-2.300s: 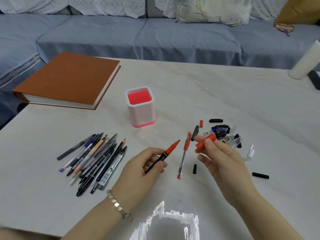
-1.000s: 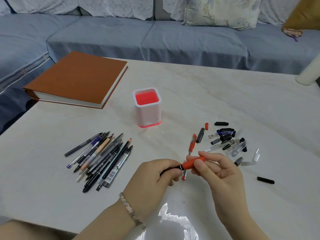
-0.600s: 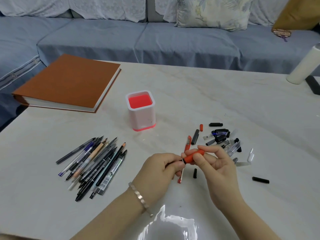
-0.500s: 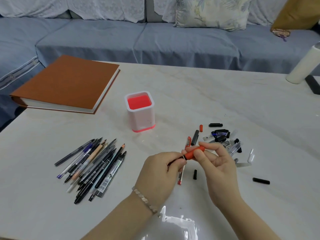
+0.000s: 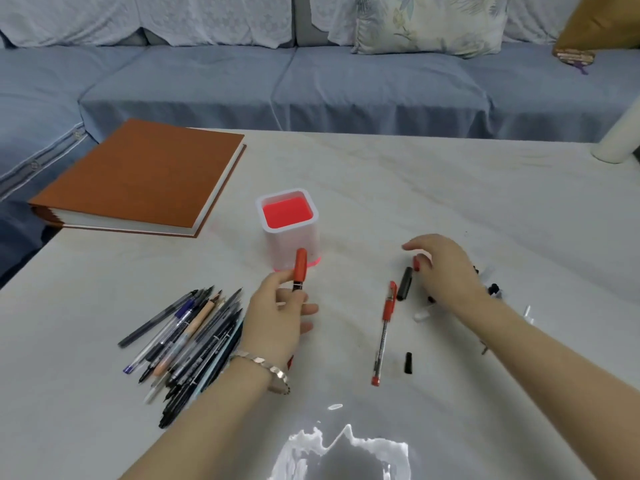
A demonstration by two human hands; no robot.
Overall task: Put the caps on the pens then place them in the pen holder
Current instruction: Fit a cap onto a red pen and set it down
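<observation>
My left hand [image 5: 277, 315] pinches a black pen with an orange-red cap [image 5: 300, 268] on it, held upright just in front of the white pen holder [image 5: 291, 233] with its red inside. My right hand [image 5: 446, 268] hovers with relaxed, slightly curled fingers over the heap of loose caps [image 5: 491, 289], holding nothing I can see. A small red cap [image 5: 416, 263] lies under its fingertips. A capped red pen [image 5: 384, 332] and a dark grey cap [image 5: 404, 288] lie on the table between my hands. Several uncapped pens [image 5: 187, 341] lie in a pile at the left.
A thick brown book [image 5: 138, 178] lies at the back left of the pale table [image 5: 450, 188]. A white cylinder [image 5: 620, 140] stands at the far right edge. A short black cap [image 5: 408, 362] lies alone near the red pen. A blue sofa runs behind the table.
The orange-red cap went onto the pen. My right hand let go and moved right to the caps, while my left hand carried the capped pen left toward the holder.
</observation>
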